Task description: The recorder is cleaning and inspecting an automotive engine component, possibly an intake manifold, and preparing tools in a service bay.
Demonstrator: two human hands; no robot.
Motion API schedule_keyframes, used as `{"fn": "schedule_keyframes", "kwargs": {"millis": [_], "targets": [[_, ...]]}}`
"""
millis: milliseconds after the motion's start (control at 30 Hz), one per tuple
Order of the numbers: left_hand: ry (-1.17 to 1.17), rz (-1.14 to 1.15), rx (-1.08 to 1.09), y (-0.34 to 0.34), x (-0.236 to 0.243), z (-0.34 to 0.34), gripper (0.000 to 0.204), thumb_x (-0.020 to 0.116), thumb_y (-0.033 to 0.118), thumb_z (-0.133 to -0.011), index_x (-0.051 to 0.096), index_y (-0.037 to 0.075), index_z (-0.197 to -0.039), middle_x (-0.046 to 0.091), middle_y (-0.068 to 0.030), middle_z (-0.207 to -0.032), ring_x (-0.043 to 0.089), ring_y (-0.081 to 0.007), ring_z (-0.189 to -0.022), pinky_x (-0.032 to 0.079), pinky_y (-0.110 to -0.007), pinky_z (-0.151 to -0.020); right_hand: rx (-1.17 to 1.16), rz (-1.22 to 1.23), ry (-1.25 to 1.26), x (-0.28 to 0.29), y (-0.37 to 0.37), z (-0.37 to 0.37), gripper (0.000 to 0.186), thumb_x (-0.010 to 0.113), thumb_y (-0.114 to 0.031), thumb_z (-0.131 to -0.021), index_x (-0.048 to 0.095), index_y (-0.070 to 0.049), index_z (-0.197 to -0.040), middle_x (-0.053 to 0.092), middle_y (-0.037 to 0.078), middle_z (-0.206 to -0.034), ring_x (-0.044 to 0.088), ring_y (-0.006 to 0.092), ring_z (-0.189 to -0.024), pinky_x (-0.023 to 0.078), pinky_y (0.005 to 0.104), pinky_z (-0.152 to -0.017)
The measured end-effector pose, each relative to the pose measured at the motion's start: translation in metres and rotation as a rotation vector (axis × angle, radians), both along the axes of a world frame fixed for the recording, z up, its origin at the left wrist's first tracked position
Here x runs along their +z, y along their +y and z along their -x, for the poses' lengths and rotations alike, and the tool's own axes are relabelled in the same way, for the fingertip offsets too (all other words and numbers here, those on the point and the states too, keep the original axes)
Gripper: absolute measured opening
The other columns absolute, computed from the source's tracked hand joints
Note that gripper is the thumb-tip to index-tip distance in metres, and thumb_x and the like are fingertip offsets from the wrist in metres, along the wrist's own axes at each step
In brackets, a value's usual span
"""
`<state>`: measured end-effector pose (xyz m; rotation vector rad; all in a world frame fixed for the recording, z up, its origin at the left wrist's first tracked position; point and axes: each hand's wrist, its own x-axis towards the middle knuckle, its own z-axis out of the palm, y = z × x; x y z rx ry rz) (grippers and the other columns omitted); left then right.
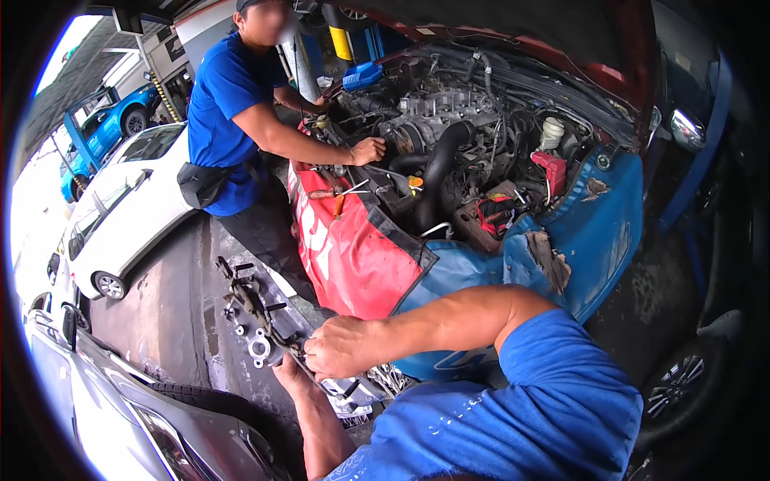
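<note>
Partly hidden, left grip (pixel 293 378) clasps metal casting (pixel 290 322); whether right grip (pixel 343 348) does is unclear.

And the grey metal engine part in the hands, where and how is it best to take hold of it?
The grey metal engine part is probably best gripped by its long outer edges, coming from below: a brownish rail and dark pegs stand on its upper face and could hinder the fingers.
</note>
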<state>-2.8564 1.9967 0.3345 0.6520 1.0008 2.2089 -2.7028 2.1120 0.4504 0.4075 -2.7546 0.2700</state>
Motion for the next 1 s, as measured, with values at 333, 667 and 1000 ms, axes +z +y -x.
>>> {"fn": "schedule_keyframes", "kwargs": {"millis": [333,667,1000], "targets": [[-0.078,0.070,0.046,0.008,-0.028,0.020,0.030,0.070,0.018,-0.084,0.062,0.004,-0.110,0.067,-0.0035,-0.090,0.066,-0.0152,-0.073,0.055,-0.031,-0.064,0.057,0.041,0.265,0.000,0.004,0.002,0.025,0.066,-0.028,-0.081,0.061,-0.006,-0.068,0.059,0.009,-0.071,0.064,0.0262,-0.066,0.053,0.0405,-0.057],[0.075,0.124,0.045,0.016,-0.029,0.027,0.029,0.070,0.022,-0.085,0.061,0.005,-0.107,0.065,-0.0023,-0.088,0.062,-0.0135,-0.073,0.052,-0.030,-0.064,-0.005,0.010,0.162,-0.008,0.011,-0.003,0.019,0.062,-0.021,-0.080,0.058,-0.006,-0.068,0.059,0.010,-0.072,0.066,0.0272,-0.067,0.053,0.0412,-0.056],[0.061,0.082,-0.027,0.018,-0.041,0.033,0.027,0.073,0.024,-0.084,0.060,0.006,-0.099,0.063,-0.0006,-0.083,0.060,-0.0116,-0.070,0.049,-0.028,-0.061,-0.043,0.014,0.166,-0.011,0.012,0.000,0.016,0.061,-0.018,-0.079,0.059,-0.005,-0.070,0.059,0.010,-0.073,0.065,0.0263,-0.067,0.053,0.0401,-0.057]]}}
